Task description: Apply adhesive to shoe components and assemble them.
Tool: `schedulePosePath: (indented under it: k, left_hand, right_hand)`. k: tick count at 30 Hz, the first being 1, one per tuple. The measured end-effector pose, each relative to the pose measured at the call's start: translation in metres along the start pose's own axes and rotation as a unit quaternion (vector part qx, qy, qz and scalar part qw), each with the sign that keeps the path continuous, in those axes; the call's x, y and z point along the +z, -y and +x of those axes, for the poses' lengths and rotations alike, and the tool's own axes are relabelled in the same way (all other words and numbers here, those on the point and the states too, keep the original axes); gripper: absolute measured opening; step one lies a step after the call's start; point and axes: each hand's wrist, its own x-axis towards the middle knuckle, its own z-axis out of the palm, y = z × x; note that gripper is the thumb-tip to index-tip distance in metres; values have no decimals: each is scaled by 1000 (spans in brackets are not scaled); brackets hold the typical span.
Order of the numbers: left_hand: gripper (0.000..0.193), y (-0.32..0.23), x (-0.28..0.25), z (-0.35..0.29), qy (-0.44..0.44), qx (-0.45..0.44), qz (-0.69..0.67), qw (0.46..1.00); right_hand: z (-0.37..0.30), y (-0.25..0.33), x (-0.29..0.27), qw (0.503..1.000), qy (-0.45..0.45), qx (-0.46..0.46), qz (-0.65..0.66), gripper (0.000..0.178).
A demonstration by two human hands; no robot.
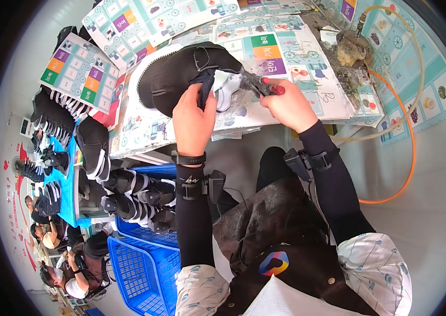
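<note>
A black cloth boot upper (pixel 175 73) with a stitched edge lies on the paper-covered worktable (pixel 307 100). My left hand (pixel 194 118) is closed on the rim of its opening, with the thumb and fingers pinching the dark edge. White material (pixel 226 92) shows beside that opening. My right hand (pixel 288 108) grips a dark hand tool with red ends (pixel 273 88), its fingers wrapped round it. The tool's tip points left, close to the upper; its exact kind is unclear, and I cannot tell whether it touches.
Dark, glue-like grime and a crusted pot (pixel 353 48) sit at the back right, near a yellowish hose (pixel 422 58) and an orange hose (pixel 410 168). Left of me are stacked black shoes (pixel 138 195) and blue baskets (pixel 144 274). Several people work farther left.
</note>
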Motion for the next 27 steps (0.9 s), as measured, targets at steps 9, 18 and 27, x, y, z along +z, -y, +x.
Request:
schedulePosePath:
  k: [9, 18, 27]
  left_hand:
    - [24, 7, -11, -4, 17, -57, -53, 997]
    - [23, 8, -14, -31, 21, -73, -72, 994]
    - [24, 14, -10, -39, 13, -79, -111, 991]
  right_hand:
    - [-3, 0, 5, 999, 22, -17, 37, 43]
    - [-7, 0, 0, 996, 81, -17, 30, 41]
    - [-11, -1, -6, 990, 140, 18, -11, 49]
